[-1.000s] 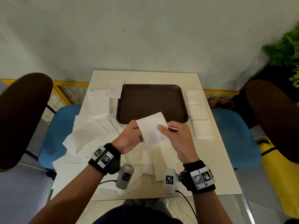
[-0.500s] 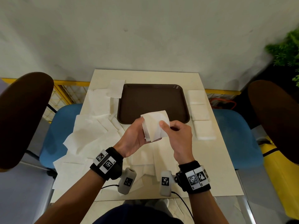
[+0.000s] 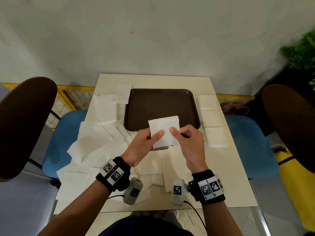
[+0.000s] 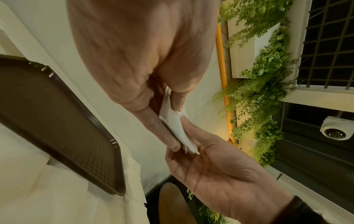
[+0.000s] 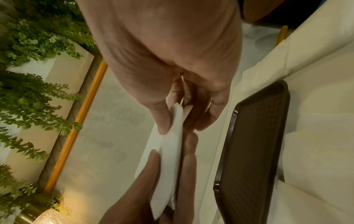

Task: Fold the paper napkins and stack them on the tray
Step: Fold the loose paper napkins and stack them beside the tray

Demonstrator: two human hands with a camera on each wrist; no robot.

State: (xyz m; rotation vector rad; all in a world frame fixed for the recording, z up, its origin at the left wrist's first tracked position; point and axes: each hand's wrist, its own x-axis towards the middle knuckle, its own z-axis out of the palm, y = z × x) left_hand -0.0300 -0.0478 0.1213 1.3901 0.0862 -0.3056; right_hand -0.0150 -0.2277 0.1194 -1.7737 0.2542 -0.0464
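Observation:
A white paper napkin (image 3: 164, 129), folded to a small square, is held upright above the near edge of the brown tray (image 3: 162, 103). My left hand (image 3: 154, 137) pinches its left side, thumb in front and fingers behind. My right hand (image 3: 180, 135) pinches its right side the same way. The left wrist view shows the napkin (image 4: 176, 127) edge-on between my left fingers (image 4: 162, 131) and the right hand (image 4: 220, 166). In the right wrist view the napkin (image 5: 168, 151) sits beside the tray (image 5: 254, 144). Nothing lies on the tray.
Three folded napkins (image 3: 211, 118) lie in a row on the table right of the tray. A loose pile of unfolded napkins (image 3: 95, 138) covers the table's left and near side. Blue chairs (image 3: 247, 142) flank the table; a wall stands behind it.
The long napkin strip has been folded over into a shorter square. Both hands have drawn closer together and shifted their pinch onto the folded piece.

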